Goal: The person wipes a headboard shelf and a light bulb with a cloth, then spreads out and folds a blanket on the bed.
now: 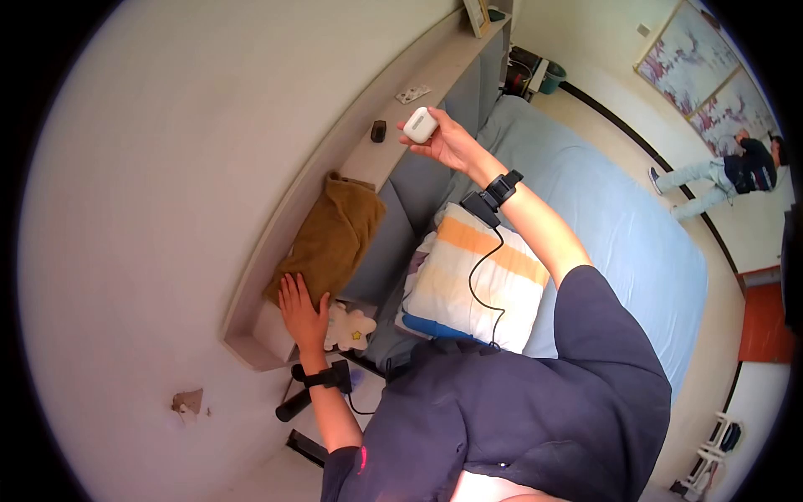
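My left hand (303, 314) lies flat on the near end of a folded brown cloth (339, 224), its fingers spread. The cloth rests on the narrow ledge (368, 163) behind the bed's headboard. My right hand (443, 142) is raised over the headboard's edge, with its fingers round a small white case (420, 125) that looks like an earbud case. Near that hand on the ledge are a small dark object (379, 131) and a patterned packet (413, 94). A white flower-shaped item with a yellow star (350, 327) sits beside my left hand.
A bed (585, 184) with a blue sheet holds a folded white and orange quilt (477, 268). Another person (749, 171) stands beyond it near floral pictures (690, 58). A picture frame (478, 17) stands at the ledge's far end. Cables hang from both my wrist devices.
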Available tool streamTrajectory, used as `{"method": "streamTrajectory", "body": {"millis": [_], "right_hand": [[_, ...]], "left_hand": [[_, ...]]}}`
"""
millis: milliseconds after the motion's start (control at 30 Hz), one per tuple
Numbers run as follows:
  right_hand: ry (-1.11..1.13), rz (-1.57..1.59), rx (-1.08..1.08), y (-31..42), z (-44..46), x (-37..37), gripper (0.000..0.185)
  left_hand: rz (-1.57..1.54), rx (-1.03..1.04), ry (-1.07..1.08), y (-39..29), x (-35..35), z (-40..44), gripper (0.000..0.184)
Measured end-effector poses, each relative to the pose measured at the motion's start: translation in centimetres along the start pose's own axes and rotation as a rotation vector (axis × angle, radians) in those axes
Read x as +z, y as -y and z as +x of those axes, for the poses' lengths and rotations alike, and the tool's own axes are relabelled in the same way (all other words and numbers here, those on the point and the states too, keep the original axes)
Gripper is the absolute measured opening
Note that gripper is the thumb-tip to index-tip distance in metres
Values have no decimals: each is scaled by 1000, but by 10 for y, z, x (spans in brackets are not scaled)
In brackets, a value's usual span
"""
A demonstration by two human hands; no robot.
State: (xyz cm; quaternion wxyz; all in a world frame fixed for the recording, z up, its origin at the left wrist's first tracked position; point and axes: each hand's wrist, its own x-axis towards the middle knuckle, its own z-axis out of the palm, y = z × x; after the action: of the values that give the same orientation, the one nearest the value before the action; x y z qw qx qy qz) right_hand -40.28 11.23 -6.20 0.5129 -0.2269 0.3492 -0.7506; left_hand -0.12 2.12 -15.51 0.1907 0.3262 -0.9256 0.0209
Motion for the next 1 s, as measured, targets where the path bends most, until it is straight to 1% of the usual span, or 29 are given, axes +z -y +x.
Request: {"method": "streamTrajectory", "body": {"millis": [133, 200, 333, 400, 433, 500, 533, 600, 633, 700, 733, 800, 833, 900, 933, 1000], "right_hand": [[-85, 5, -39, -6, 0, 2, 37], [-130, -154, -89, -10, 4, 4, 36], [-113, -153, -106, -23, 13, 4, 35], [-247, -197, -85, -35, 23, 3, 36], [-246, -199, -83, -43, 28, 3, 36], [-374, -482, -166, -57, 43, 0, 35], [-371, -489, -162, -59, 53, -4, 35], [-323, -859, -293, -61, 76, -13, 33], [-316, -863, -286, -65, 85, -18, 33], [-276, -1563, -612, -67, 104, -26, 34], [-267, -1563, -605, -63, 107, -27, 34], [203, -1927, -725, -48, 106, -31, 37], [212, -1924, -724, -44, 109, -34, 37], [559, -2034, -841, -34, 123, -37, 43], [571, -2032, -842, -30, 127, -38, 43], [527, -1822, -656, -32, 128, -41, 46]], "left_hand": [[13, 7, 4, 1, 1, 0, 62], [12, 20, -7, 4, 4, 3, 62], [19, 25, 4, 5, 3, 1, 64], [17, 27, 1, 9, 4, 2, 64], [16, 25, 0, 9, 4, 0, 64], [7, 13, -1, 8, 3, 1, 64], [-6, 5, 9, 7, 1, 3, 64], [-21, -15, 25, 8, -2, 3, 64], [-22, -19, 39, 8, -2, 2, 63], [-22, -28, 47, 9, -1, 8, 62], [-27, -33, 54, 8, -1, 9, 62], [-31, -47, 69, 7, -4, 7, 62], [-23, -48, 87, 7, -4, 7, 63], [-16, -58, 93, 7, -2, 13, 64], [-12, -59, 98, 7, -2, 13, 64], [-7, -65, 115, 8, -4, 11, 64]]}}
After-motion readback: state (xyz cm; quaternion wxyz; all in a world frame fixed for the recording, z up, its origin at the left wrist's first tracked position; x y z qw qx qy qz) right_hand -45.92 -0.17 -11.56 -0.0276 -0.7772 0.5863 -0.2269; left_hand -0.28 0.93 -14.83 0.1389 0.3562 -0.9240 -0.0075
